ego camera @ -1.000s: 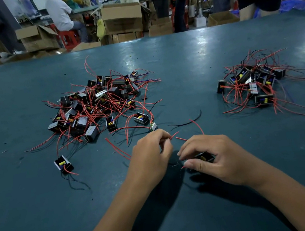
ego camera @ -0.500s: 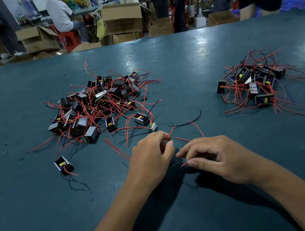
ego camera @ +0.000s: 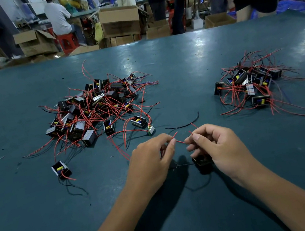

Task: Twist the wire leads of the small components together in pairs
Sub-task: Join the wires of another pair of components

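Pinching a thin red wire lead (ego camera: pixel 180 142) between left hand (ego camera: pixel 150 160) and right hand (ego camera: pixel 217 148), fingers of both curled round it, its short visible stretch running left to right, loose ends pointing up and away. Lying under the right hand on the dark teal worktop (ego camera: pixel 35 222): a small black block component (ego camera: pixel 202 161). Far left of it, a large heap of black components with red leads (ego camera: pixel 95 108); far right, a smaller heap (ego camera: pixel 251 82).

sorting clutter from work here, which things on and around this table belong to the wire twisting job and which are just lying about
Part of the job:
- left hand and right hand, pinching a red wire
- black component under the right hand
- big pile
- small pile
- stray component

Just lying about:
- loose black wire
- cardboard boxes
- red stool
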`<control>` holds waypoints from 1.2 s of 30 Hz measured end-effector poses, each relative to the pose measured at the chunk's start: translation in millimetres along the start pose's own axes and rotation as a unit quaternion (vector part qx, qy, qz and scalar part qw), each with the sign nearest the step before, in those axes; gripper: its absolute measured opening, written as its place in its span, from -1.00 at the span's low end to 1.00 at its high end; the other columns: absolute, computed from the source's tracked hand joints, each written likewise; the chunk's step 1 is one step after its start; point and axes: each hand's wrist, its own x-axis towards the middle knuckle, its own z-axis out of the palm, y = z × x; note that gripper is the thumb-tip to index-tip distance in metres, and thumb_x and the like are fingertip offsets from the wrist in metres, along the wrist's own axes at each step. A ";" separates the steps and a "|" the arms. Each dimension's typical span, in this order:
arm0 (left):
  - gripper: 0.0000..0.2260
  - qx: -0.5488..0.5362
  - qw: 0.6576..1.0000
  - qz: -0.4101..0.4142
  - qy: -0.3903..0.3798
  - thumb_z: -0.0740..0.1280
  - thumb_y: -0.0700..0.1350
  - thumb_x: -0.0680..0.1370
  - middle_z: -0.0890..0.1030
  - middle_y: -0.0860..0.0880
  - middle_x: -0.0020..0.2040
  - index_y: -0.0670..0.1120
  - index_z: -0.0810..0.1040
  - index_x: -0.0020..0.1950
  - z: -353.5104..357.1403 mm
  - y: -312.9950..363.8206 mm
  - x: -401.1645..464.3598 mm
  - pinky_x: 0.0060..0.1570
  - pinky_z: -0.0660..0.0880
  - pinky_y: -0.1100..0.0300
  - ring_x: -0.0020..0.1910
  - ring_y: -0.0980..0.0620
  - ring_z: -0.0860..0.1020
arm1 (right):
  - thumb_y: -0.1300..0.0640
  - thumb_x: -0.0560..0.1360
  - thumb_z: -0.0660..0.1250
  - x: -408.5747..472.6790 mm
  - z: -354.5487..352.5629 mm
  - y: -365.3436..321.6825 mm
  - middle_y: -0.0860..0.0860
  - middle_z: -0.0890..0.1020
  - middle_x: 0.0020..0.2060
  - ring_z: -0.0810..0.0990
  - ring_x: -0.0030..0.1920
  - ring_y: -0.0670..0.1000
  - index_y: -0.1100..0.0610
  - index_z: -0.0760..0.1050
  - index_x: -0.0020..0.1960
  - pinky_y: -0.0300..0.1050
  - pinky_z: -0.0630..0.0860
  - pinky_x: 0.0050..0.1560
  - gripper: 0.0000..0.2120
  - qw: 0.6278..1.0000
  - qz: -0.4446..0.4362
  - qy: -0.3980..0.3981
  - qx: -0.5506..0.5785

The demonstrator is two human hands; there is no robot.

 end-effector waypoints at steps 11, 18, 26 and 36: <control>-0.85 -0.049 0.998 0.051 0.004 0.27 0.08 0.61 0.46 0.15 -0.43 0.08 0.59 -0.04 7.6 5.7 -3.0 -0.38 0.28 0.25 -0.49 0.23 0.38 | 0.29 0.59 0.29 -4.4 6.8 -4.5 0.08 0.72 -0.26 0.58 -0.38 -0.05 0.20 0.57 -0.11 -0.22 0.56 -0.32 -0.87 0.998 -0.002 0.070 0.000; -0.81 -0.073 0.995 0.066 0.022 0.30 0.03 0.61 0.48 0.08 -0.46 -0.01 0.64 -0.09 5.4 10.6 -3.2 -0.42 0.32 0.24 -0.51 0.13 0.41 | 0.28 0.57 0.32 -9.9 10.1 -9.9 0.02 0.69 -0.35 0.58 -0.36 -0.13 0.20 0.62 -0.11 -0.34 0.49 -0.32 -0.88 0.998 -0.027 0.052 0.017; -0.77 -0.107 0.993 0.038 0.034 0.28 0.05 0.61 0.48 -0.01 -0.49 -0.02 0.61 -0.15 8.2 11.0 -4.5 -0.42 0.41 0.00 -0.51 -0.03 0.46 | 0.29 0.58 0.30 -10.7 10.3 -12.5 -0.05 0.61 -0.40 0.53 -0.37 -0.15 0.20 0.60 -0.10 -0.37 0.44 -0.33 -0.86 0.999 -0.038 0.023 0.014; -0.74 -0.143 0.989 0.017 0.030 0.26 0.09 0.61 0.53 -0.02 -0.47 -0.02 0.62 -0.15 12.4 12.6 -5.1 -0.46 0.42 0.03 -0.52 0.00 0.50 | 0.33 0.57 0.29 -12.8 13.7 -13.4 -0.04 0.60 -0.40 0.55 -0.35 -0.18 0.25 0.59 -0.10 -0.40 0.45 -0.30 -0.88 0.998 -0.049 0.010 0.032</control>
